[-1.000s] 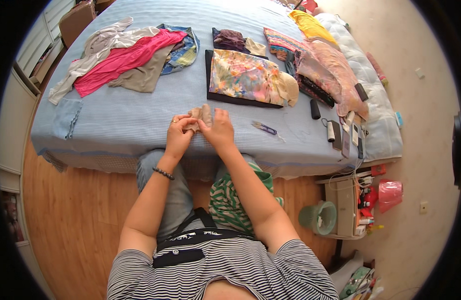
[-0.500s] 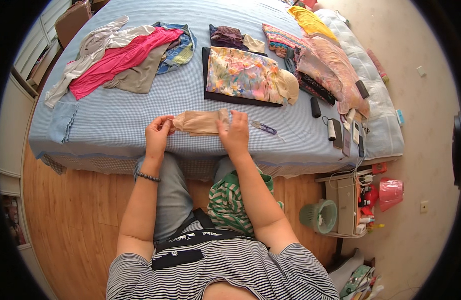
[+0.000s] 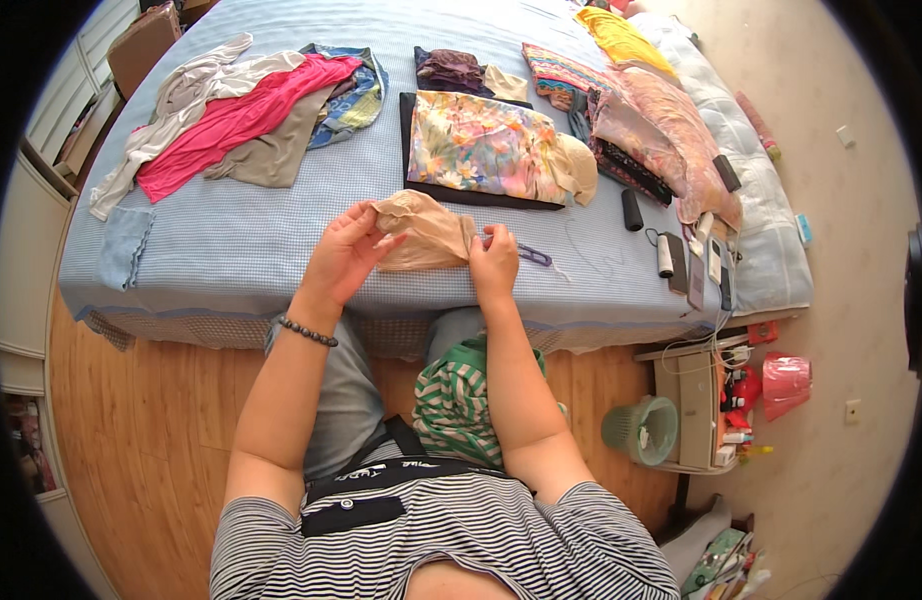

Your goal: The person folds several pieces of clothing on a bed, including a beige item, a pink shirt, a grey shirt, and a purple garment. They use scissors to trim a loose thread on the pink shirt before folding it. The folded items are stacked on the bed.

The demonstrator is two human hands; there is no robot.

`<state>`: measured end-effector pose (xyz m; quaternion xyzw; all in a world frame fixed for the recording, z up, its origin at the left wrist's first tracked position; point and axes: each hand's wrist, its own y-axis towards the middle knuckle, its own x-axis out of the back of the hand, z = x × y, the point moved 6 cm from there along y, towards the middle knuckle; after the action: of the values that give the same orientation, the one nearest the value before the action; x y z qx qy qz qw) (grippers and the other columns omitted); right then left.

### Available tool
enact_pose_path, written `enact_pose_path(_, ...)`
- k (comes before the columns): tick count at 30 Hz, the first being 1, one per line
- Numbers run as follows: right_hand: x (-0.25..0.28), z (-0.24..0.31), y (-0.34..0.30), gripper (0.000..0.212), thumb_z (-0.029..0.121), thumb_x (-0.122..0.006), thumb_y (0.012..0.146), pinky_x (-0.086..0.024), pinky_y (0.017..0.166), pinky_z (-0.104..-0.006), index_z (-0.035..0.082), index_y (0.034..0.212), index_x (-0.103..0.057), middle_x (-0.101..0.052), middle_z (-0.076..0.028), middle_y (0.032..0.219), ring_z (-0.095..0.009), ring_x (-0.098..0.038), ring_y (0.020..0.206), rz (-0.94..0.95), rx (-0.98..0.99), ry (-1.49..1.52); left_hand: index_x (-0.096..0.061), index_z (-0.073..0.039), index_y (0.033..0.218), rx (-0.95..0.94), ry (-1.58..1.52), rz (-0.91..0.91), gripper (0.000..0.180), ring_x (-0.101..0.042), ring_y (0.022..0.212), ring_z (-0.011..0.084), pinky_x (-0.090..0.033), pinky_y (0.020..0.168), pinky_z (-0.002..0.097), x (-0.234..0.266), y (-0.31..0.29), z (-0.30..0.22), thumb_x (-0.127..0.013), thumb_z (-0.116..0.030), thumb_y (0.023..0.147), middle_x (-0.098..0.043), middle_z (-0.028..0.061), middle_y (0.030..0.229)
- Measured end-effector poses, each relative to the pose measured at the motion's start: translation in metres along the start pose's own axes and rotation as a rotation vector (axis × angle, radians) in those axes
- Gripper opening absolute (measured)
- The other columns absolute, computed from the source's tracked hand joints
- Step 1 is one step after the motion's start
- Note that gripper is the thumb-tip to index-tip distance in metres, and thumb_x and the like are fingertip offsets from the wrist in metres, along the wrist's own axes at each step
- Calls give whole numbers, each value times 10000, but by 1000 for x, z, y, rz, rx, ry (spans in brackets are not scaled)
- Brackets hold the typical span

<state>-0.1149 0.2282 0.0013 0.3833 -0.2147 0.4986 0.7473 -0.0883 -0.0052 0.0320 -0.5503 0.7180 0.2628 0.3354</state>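
A thin beige piece of fabric (image 3: 427, 236), perhaps a small garment, stretches between my hands above the near edge of the bed. Its left upper corner is pinched by my left hand (image 3: 347, 252), whose other fingers spread loosely. My right hand (image 3: 494, 266) is closed on the fabric's right end. Just right of that hand lies a pair of purple-handled thread snips (image 3: 533, 254), its blades partly hidden by the hand. Beyond the fabric rests a folded floral garment (image 3: 486, 145) on a black folded piece. Green-and-white striped cloth (image 3: 453, 400) lies over my lap.
A blue checked sheet (image 3: 231, 250) covers the bed. Pink, white and grey clothes (image 3: 221, 125) lie at the far left, patterned clothes (image 3: 641, 140) at the right. Phones (image 3: 695, 280) and a black case (image 3: 632, 210) sit near the right corner. A green bin (image 3: 621, 428) stands on the floor.
My left hand has risen and moved right, lifting the fabric's left end. My right hand, spread flat before, has shifted slightly right and closed on the other end.
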Motion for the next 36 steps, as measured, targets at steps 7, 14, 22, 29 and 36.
enact_pose_path(7, 6, 2, -4, 180, 139, -665, 788, -479, 679, -404, 26, 904, -586, -506, -131, 903, -314, -560, 823, 35, -2, 195, -627, -4, 900, -85, 1005, -321, 142, -586, 770, 177, -493, 702, 295, 47, -2, 27, -613, -137, 854, -610, 76, 808)
enact_pose_path(14, 3, 3, -2, 200, 173, -684, 751, -488, 660, -386, 11, 842, -610, -594, -132, 832, -300, -597, 741, -133, 165, 0, -661, -36, 797, -224, 1674, -269, 79, -593, 818, 325, -488, 736, 417, 6, 0, 25, -634, -90, 746, -622, 172, 803)
enact_pose_path(22, 7, -19, -3, 149, 150, -654, 750, -488, 641, -375, 14, 806, -627, -619, -118, 737, -280, -618, 687, 61, -99, 131, -618, 19, 847, -36, 887, -280, 52, -576, 696, 100, -481, 613, 238, 68, -22, -35, -615, -8, 802, -617, 43, 755)
enact_pose_path(29, -1, 67, -19, 232, 160, -688, 758, -483, 680, -397, 29, 932, -609, -590, -123, 820, -304, -597, 754, 124, 260, 208, -620, 17, 892, -40, 965, -312, 78, -560, 705, 78, -470, 629, 210, 111, -49, -50, -602, 16, 817, -611, 22, 794)
enact_pose_path(36, -22, 81, -34, 162, 139, -666, 780, -490, 677, -388, 29, 897, -642, -608, -130, 801, -294, -610, 750, 156, 331, 93, -632, 28, 900, -44, 883, -407, 89, -549, 651, 71, -464, 596, 204, 106, -52, -52, -602, -49, 866, -624, 18, 766)
